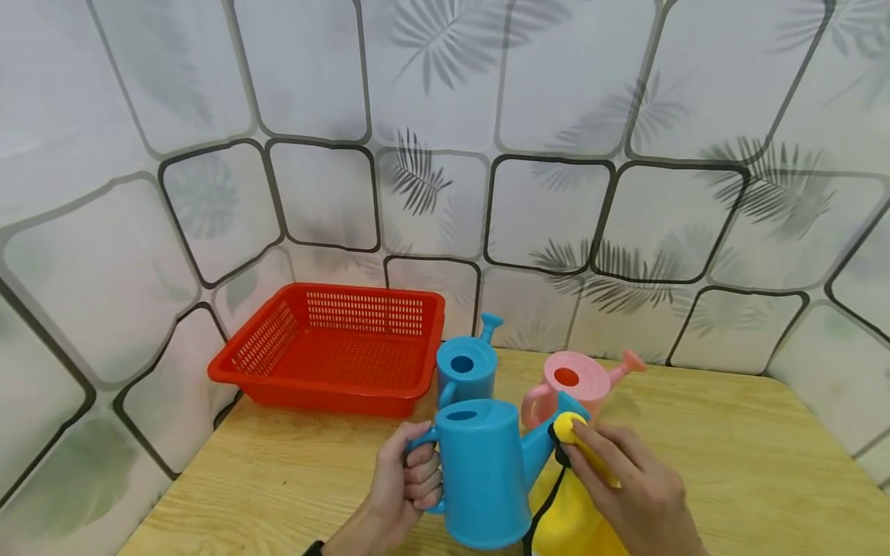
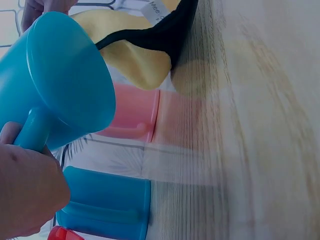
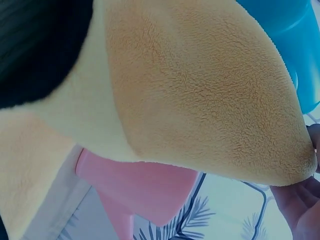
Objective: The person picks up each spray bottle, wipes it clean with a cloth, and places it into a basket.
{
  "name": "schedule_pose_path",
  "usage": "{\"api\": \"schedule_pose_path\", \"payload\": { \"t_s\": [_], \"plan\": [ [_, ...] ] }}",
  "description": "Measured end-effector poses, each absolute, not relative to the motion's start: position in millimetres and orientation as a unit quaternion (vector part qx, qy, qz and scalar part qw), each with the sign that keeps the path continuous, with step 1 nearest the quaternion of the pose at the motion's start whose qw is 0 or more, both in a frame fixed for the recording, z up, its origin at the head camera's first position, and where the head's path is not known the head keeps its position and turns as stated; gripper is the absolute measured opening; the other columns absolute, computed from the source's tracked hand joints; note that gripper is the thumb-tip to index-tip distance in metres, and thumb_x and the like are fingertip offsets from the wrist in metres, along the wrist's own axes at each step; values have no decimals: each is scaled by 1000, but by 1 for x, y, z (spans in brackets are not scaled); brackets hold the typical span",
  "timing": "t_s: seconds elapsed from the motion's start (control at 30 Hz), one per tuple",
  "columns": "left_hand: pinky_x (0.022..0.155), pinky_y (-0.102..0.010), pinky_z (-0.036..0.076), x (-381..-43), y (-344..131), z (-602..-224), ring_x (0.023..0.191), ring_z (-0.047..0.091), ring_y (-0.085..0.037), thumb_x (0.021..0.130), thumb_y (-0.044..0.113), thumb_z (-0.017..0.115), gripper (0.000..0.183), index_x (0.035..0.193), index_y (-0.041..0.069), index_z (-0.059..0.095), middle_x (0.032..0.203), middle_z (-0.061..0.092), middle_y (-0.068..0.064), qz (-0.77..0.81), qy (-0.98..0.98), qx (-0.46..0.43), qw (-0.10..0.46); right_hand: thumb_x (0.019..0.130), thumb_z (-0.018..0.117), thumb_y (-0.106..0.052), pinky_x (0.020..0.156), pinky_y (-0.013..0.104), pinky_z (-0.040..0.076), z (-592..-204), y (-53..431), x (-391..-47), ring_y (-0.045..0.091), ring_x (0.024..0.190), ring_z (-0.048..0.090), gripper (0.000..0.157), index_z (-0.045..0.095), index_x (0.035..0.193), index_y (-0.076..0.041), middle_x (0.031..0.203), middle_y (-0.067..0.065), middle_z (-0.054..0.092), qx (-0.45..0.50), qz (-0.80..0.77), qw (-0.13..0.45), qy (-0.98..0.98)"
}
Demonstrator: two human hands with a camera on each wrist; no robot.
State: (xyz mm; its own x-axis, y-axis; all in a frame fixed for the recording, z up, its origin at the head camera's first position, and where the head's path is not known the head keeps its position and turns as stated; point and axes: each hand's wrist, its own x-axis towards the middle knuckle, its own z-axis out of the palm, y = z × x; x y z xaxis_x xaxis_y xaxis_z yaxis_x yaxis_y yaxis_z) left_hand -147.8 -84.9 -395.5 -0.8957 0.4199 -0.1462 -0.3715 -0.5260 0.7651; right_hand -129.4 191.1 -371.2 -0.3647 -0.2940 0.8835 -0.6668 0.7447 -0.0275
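My left hand (image 1: 406, 479) grips the handle of a blue watering can (image 1: 487, 479), its fingers curled through it. The can is held up off the table, with its base visible in the left wrist view. In my right hand (image 1: 643, 486) a yellow fleecy cloth (image 1: 573, 517) with black edging is pinched against the can's spout end. The cloth hangs down below the fingers and bears a white label (image 2: 155, 11). Behind the held can stand a second blue watering can (image 1: 467, 374) and a pink watering can (image 1: 580, 374), both upright.
A red plastic basket (image 1: 334, 392) with slotted sides sits at the back left of the wooden table (image 1: 292, 479). Patterned fabric (image 1: 431, 201) with leaf prints and dark outlines hangs behind and beside the table.
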Motion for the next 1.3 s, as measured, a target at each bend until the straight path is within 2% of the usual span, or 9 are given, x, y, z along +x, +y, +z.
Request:
{"api": "schedule_pose_path", "payload": {
  "t_s": [0.3, 0.53, 0.73, 0.9, 1.07, 1.17, 1.23, 1.3],
  "plan": [
    [40, -16, 28, -148, -84, -396, 38, 30, -7, 98, 34, 39, 47, 53, 22, 35, 44, 32, 10, 878, 425, 8, 222, 99, 46, -45, 52, 30, 58, -381, 183, -129, 13, 63, 66, 52, 75, 98, -1, 85, 6, 70, 329, 206, 457, -800],
    [39, -17, 28, -150, -84, -398, 38, 28, -8, 98, 34, 39, 47, 52, 23, 35, 44, 31, 9, 880, 421, -7, 218, 99, 47, -43, 51, 28, 59, -387, 175, -128, 12, 59, 63, 49, 74, 98, -2, 82, 6, 70, 357, 210, 436, -799],
    [38, -16, 28, -150, -84, -398, 37, 27, -7, 97, 31, 42, 46, 53, 23, 33, 43, 30, 9, 884, 416, -6, 214, 98, 47, -46, 56, 28, 60, -390, 171, -126, 12, 68, 68, 50, 74, 99, -4, 84, 4, 72, 362, 218, 404, -811],
    [39, -15, 27, -150, -84, -397, 37, 29, -5, 95, 28, 48, 46, 53, 23, 31, 44, 30, 10, 882, 425, 7, 202, 96, 48, -48, 61, 26, 60, -388, 172, -125, 12, 73, 70, 49, 74, 99, -6, 87, 3, 73, 351, 246, 372, -823],
    [42, -15, 26, -150, -83, -396, 38, 29, -4, 98, 28, 48, 48, 53, 22, 31, 45, 28, 9, 896, 394, 38, 203, 95, 49, -50, 62, 18, 59, -383, 172, -123, 11, 67, 66, 51, 73, 96, -4, 84, 4, 72, 300, 274, 390, -826],
    [44, -15, 26, -149, -82, -397, 39, 29, -4, 100, 29, 44, 49, 54, 21, 30, 47, 26, 8, 912, 350, 48, 209, 92, 53, -49, 61, 11, 56, -380, 174, -120, 12, 64, 63, 50, 73, 96, -3, 84, 6, 72, 256, 297, 390, -833],
    [44, -15, 26, -148, -81, -397, 39, 29, -4, 100, 30, 44, 49, 54, 21, 30, 47, 25, 8, 922, 323, 42, 208, 88, 66, -40, 60, 8, 54, -378, 174, -118, 12, 64, 61, 39, 73, 97, -3, 85, 7, 72, 238, 313, 387, -834],
    [45, -16, 26, -148, -80, -397, 39, 29, -5, 100, 31, 45, 50, 54, 20, 30, 47, 24, 7, 931, 301, 29, 202, 86, 68, -37, 62, 8, 54, -378, 173, -118, 12, 66, 62, 36, 73, 97, -3, 86, 8, 72, 234, 322, 392, -830]
  ]
}}
